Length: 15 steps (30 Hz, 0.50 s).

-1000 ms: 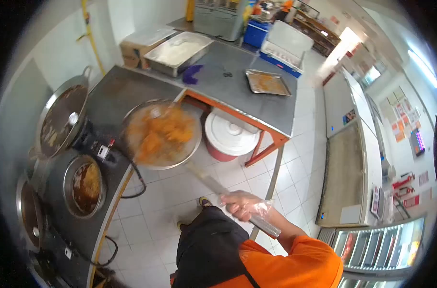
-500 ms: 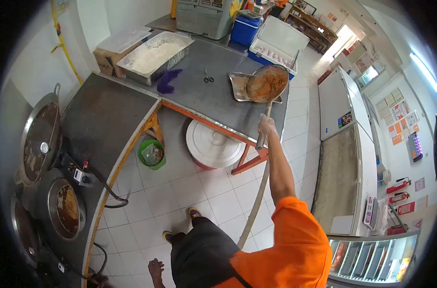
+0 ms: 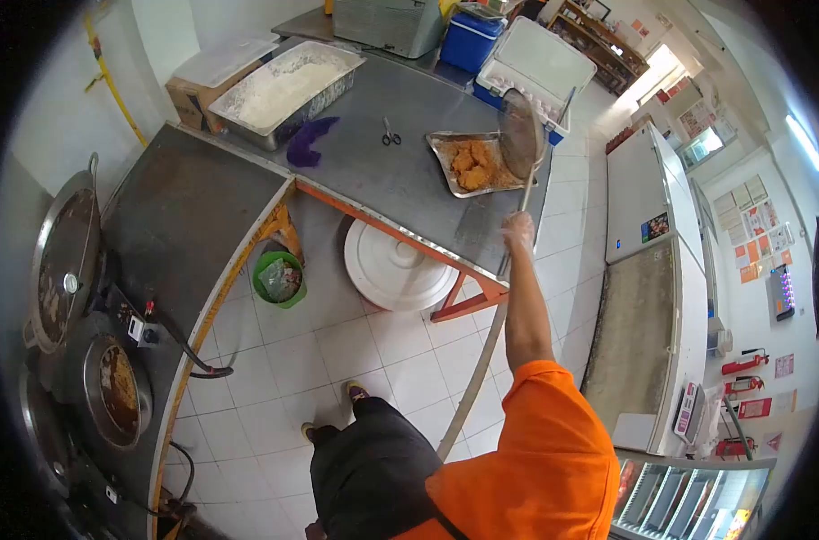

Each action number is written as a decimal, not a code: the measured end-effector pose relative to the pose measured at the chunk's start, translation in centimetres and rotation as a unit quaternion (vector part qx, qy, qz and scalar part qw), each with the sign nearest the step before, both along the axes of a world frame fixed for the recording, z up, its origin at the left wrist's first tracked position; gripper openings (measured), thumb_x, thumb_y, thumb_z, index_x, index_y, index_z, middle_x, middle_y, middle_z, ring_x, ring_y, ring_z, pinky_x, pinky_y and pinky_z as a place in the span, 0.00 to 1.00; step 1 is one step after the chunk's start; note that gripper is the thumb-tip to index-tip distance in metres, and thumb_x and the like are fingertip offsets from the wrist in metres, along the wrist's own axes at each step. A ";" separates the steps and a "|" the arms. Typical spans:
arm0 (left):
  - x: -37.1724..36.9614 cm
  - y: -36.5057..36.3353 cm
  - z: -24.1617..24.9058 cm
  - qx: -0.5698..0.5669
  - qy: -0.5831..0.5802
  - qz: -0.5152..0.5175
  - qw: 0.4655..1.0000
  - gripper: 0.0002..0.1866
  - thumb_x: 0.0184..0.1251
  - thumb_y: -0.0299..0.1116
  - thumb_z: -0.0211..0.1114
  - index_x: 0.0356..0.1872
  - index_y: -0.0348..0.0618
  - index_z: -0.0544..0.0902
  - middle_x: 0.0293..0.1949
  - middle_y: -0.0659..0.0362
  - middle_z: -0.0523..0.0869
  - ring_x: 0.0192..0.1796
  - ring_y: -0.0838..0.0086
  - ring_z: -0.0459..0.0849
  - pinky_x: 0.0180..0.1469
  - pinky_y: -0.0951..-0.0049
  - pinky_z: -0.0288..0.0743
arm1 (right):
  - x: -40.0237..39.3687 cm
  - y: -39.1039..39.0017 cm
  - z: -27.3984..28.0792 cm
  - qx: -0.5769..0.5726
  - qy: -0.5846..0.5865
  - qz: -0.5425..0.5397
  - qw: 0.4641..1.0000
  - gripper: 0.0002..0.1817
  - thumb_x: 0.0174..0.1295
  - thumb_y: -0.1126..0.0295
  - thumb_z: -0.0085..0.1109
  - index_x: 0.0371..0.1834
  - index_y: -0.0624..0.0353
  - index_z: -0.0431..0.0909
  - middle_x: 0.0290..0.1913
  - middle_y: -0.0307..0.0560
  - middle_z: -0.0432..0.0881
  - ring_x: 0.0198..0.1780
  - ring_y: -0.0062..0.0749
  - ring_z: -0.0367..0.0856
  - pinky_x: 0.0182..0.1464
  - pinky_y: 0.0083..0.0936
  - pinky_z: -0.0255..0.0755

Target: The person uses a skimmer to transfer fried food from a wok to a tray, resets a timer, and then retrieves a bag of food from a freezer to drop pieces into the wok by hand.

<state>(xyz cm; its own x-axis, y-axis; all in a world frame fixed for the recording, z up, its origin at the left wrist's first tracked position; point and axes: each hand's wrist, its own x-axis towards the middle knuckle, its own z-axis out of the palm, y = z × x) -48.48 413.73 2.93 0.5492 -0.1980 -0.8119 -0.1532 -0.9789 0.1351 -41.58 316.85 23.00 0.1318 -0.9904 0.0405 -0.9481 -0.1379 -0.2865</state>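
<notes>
My right hand is closed round the long handle of a round mesh strainer. The strainer is tilted on its side over the right edge of a metal tray. Fried, golden-brown pieces lie in the tray on the steel table. Only a sliver of my left hand shows at the bottom edge, beside the dark apron; its fingers cannot be made out. Scissors and a purple cloth-like item lie left of the tray.
A flour-filled pan stands at the back left. Woks with oil are at the left. Below the table are a white round lid and a green bin. An open cooler stands behind; freezers line the right.
The strainer has tipped from level to on its side, and the fried pieces it held now lie in the tray. My left hand has dropped mostly out of view.
</notes>
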 end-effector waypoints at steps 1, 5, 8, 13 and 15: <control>-0.2 0.2 0.1 -0.006 -0.004 0.006 1.000 0.11 0.62 0.40 0.57 0.38 0.44 0.78 0.28 0.50 0.82 0.29 0.56 0.83 0.28 0.56 0.74 | 0.4 -0.1 1.3 0.001 -0.064 -0.060 0.996 0.14 0.61 0.64 0.50 0.37 0.61 0.82 0.38 0.56 0.84 0.42 0.49 0.83 0.42 0.39 0.78; 0.3 1.2 -0.3 -0.048 -0.088 -0.071 0.992 0.12 0.64 0.40 0.55 0.41 0.44 0.77 0.31 0.51 0.84 0.30 0.57 0.83 0.27 0.60 0.75 | -6.5 -9.6 -4.1 -0.008 -0.203 0.125 0.971 0.13 0.59 0.64 0.52 0.42 0.58 0.78 0.34 0.55 0.79 0.37 0.44 0.79 0.39 0.38 0.72; 1.1 1.5 -1.5 -0.092 -0.242 -0.102 0.961 0.13 0.60 0.37 0.59 0.42 0.42 0.78 0.32 0.47 0.82 0.34 0.52 0.81 0.34 0.48 0.72 | -9.1 -2.5 1.6 0.238 -0.426 0.060 0.871 0.22 0.60 0.66 0.52 0.57 0.62 0.70 0.39 0.53 0.81 0.39 0.46 0.79 0.41 0.39 0.74; 6.0 -5.3 5.1 -0.186 -0.037 0.509 0.840 0.22 0.65 0.45 0.58 0.41 0.31 0.78 0.31 0.51 0.87 0.30 0.69 0.86 0.37 0.69 0.80 | -7.7 18.1 6.7 0.328 -0.266 0.273 0.864 0.16 0.70 0.54 0.42 0.41 0.54 0.73 0.20 0.37 0.72 0.17 0.28 0.69 0.18 0.24 0.65; 6.8 -5.6 6.7 -0.165 -0.018 0.522 0.836 0.24 0.63 0.47 0.59 0.42 0.29 0.78 0.33 0.49 0.87 0.31 0.69 0.86 0.39 0.69 0.80 | -5.3 25.3 7.4 0.583 -0.304 0.069 0.750 0.17 0.69 0.51 0.44 0.37 0.51 0.74 0.15 0.32 0.68 0.10 0.18 0.63 0.09 0.17 0.60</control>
